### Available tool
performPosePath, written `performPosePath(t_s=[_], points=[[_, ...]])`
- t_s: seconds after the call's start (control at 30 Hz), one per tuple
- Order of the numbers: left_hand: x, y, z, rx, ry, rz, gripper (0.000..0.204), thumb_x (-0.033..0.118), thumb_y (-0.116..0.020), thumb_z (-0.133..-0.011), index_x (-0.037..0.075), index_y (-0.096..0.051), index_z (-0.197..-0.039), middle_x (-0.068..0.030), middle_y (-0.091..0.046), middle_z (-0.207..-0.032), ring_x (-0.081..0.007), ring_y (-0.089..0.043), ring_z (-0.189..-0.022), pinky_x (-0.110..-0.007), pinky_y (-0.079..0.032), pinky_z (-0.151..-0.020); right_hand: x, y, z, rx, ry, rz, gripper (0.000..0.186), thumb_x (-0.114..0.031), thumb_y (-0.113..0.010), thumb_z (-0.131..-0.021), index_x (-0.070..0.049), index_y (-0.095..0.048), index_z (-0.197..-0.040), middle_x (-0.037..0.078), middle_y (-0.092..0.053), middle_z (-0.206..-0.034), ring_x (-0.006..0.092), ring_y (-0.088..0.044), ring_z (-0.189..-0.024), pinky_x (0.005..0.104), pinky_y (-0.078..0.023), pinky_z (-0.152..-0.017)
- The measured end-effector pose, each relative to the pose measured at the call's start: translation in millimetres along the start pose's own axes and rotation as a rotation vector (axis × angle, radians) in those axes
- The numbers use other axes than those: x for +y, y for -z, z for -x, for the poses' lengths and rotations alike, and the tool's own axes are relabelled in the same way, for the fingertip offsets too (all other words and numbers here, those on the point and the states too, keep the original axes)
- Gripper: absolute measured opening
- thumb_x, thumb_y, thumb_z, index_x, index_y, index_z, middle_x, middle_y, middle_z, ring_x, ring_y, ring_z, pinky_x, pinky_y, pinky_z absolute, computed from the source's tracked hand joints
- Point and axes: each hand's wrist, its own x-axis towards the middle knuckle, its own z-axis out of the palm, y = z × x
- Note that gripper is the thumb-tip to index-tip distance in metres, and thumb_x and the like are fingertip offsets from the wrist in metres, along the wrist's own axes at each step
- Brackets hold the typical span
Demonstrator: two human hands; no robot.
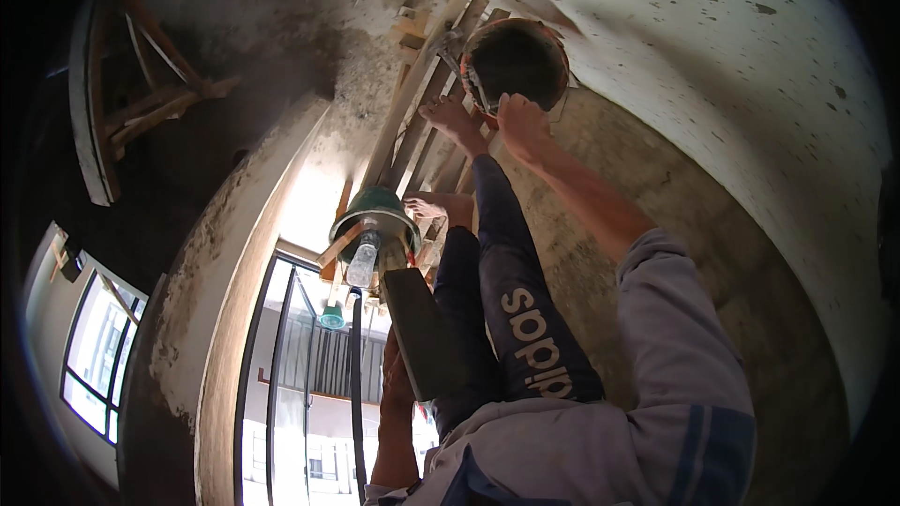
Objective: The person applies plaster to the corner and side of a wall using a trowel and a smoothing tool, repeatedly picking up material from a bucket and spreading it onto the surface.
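Your right hand [525,124] is closed at the bucket [562,62], one o'clock, its hold unclear. Your left hand [397,372], grip hidden, apparently props up the board [422,333] at seven.

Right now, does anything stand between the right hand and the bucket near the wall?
Nothing visible does: the right hand is at the near rim of the bucket. A bare foot shows just left of that hand, beside the approach rather than across it.

Speckled wall [712,56], glazed window [101,351], wooden frame [92,122]
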Motion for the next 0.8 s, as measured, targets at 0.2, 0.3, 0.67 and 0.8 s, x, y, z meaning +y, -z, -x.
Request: performPosePath(t_s=[0.2, 0.3, 0.67, 0.8], points=[[9.3, 3.5, -0.4, 0.023, -0.027, -0.040, 0.046, 0.022, -0.054, -0.099, 0.005, -0.040, -0.140, -0.0097, -0.054, -0.129, -0.0202, -0.058, -0.114, -0.033, -0.051, -0.094, 58.2, 14.1, 6.4, -0.182, -0.062, -0.040, 0.033, -0.019, -0.060, -0.086, -0.004, -0.060, -0.115, 0.019, -0.066, -0.105, 0.0369, -0.065, -0.103, 0.0447, -0.057, -0.080], [10.2, 7.0, -4.6, 0.036, -0.036, -0.055, 0.047, 0.022, -0.054, -0.099, 0.005, -0.040, -0.140, -0.0097, -0.054, -0.129, -0.0202, -0.058, -0.114, -0.033, -0.051, -0.094, 66.7, 9.7, -4.0, -0.296, -0.174, -0.217, 0.035, -0.019, -0.060, -0.082, -0.002, -0.062, -0.112, 0.022, -0.067, -0.105, 0.0376, -0.065, -0.103, 0.0459, -0.055, -0.085], [12.8, 6.0, -6.8, 0.035, -0.047, -0.092, 0.047, 0.022, -0.055, -0.099, 0.006, -0.040, -0.140, -0.0095, -0.055, -0.129, -0.0200, -0.058, -0.114, -0.033, -0.051, -0.094, 70.8, 24.7, -59.2, -0.440, -0.472, -1.072, 0.020, -0.017, -0.057, -0.086, 0.001, -0.059, -0.078, 0.015, -0.062, -0.068, 0.0265, -0.064, -0.056, 0.0407, -0.051, -0.051], [12.2, 6.5, -7.8, 0.039, -0.055, -0.103, 0.047, 0.022, -0.055, -0.099, 0.006, -0.040, -0.140, -0.0094, -0.055, -0.129, -0.0200, -0.058, -0.114, -0.033, -0.051, -0.095, 83.7, 24.0, -47.5, -0.407, -0.639, -1.349, 0.025, -0.023, -0.055, -0.090, 0.001, -0.055, -0.082, 0.012, -0.058, -0.067, 0.0224, -0.060, -0.053, 0.0391, -0.050, -0.047]])
